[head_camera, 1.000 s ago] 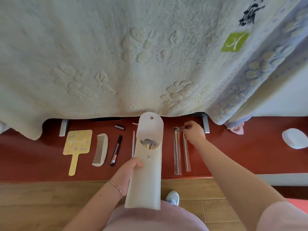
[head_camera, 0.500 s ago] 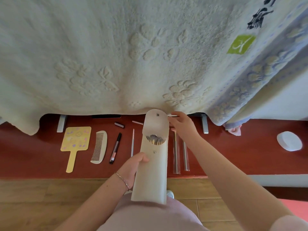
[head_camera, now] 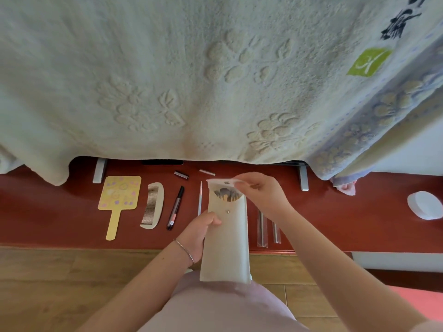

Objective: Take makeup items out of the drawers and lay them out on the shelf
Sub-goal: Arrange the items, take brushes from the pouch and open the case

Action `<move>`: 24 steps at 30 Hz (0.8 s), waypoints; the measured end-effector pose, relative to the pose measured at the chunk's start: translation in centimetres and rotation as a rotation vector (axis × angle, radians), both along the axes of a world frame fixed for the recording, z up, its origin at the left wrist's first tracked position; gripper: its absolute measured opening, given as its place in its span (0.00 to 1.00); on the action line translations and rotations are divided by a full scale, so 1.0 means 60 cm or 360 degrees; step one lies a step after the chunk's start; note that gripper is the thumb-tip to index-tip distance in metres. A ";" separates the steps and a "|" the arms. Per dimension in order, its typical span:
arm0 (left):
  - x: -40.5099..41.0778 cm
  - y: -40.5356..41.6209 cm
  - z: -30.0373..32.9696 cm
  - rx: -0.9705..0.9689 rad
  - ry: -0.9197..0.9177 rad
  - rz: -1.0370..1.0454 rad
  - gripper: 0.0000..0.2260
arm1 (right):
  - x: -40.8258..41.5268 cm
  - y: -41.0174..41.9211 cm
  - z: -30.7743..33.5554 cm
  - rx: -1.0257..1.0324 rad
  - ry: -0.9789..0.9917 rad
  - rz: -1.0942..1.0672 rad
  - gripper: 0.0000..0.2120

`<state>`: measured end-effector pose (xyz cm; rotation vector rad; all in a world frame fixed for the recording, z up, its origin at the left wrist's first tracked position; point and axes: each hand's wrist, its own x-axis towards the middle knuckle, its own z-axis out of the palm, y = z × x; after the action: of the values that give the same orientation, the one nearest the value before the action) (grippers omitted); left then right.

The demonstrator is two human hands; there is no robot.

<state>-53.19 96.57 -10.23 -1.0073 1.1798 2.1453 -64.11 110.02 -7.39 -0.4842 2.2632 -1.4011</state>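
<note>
red shelf point(head_camera: 72, 212), under a draped blanket point(head_camera: 167, 80): at 6 o'clock a brush pouch point(head_camera: 225, 248) is gripped by the left hand point(head_camera: 199, 233); its flap is pinched by the right hand point(head_camera: 261, 195). next, likely, a brush is drawn out.

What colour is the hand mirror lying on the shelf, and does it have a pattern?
Pale yellow hand mirror, with small purple and pink doodle shapes on its back; seen in the head view.

Matt pouch point(head_camera: 225, 245); glossy shelf point(head_camera: 60, 212); textured cloth point(head_camera: 167, 80).
</note>
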 end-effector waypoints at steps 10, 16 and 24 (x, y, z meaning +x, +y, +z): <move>-0.007 -0.017 -0.013 0.0208 0.0067 0.0118 0.30 | 0.032 0.021 -0.043 0.0252 0.0741 0.0323 0.13; -0.009 -0.010 -0.016 0.0290 0.0109 0.0183 0.07 | 0.036 0.026 -0.051 0.0263 0.0861 0.0312 0.12; -0.018 -0.009 -0.005 0.0223 0.0090 0.0096 0.15 | 0.042 0.026 -0.055 0.0290 0.1078 0.0291 0.13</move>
<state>-54.28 96.01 -10.56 -0.9376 1.0197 2.2820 -61.59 111.58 -10.68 -1.2146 2.7297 -1.0187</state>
